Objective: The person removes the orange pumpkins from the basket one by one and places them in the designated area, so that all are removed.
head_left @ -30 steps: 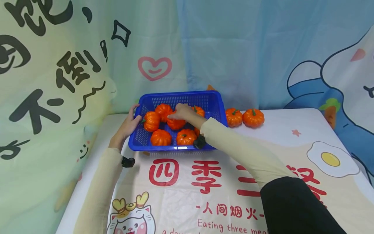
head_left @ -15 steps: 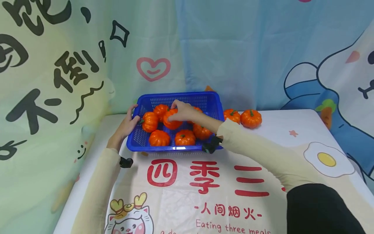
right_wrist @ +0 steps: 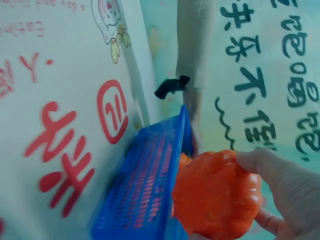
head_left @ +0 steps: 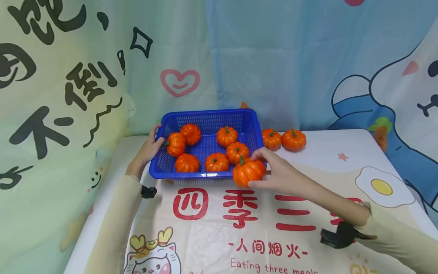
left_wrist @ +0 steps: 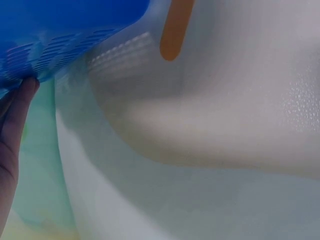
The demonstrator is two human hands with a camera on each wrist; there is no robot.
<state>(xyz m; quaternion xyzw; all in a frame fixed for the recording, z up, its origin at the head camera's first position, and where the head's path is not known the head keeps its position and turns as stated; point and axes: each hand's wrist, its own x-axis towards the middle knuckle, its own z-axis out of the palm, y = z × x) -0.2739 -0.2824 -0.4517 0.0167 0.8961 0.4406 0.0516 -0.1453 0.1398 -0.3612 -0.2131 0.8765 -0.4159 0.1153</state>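
A blue plastic basket (head_left: 208,176) stands on the table with several small orange pumpkins inside, one being this pumpkin (head_left: 217,162). My left hand (head_left: 148,150) holds the basket's left rim; in the left wrist view its fingers (left_wrist: 17,107) lie against the slotted outer wall. My right hand (head_left: 275,171) grips another pumpkin (head_left: 248,172) between thumb and fingers, in front of the basket's front right corner. The right wrist view has this held pumpkin (right_wrist: 217,195) close up, beside the basket wall (right_wrist: 140,185); part of the hand is cut off there.
Two more pumpkins, a nearer one (head_left: 293,140) and one (head_left: 272,139) against the basket's right side, sit on the table. A printed cloth (head_left: 205,236) covers the tabletop. A patterned curtain (head_left: 256,57) hangs right behind the basket.
My right hand has lifted a pumpkin from the middle of the basket and carried it right and toward me, past the front rim. The left hand stays on the basket.
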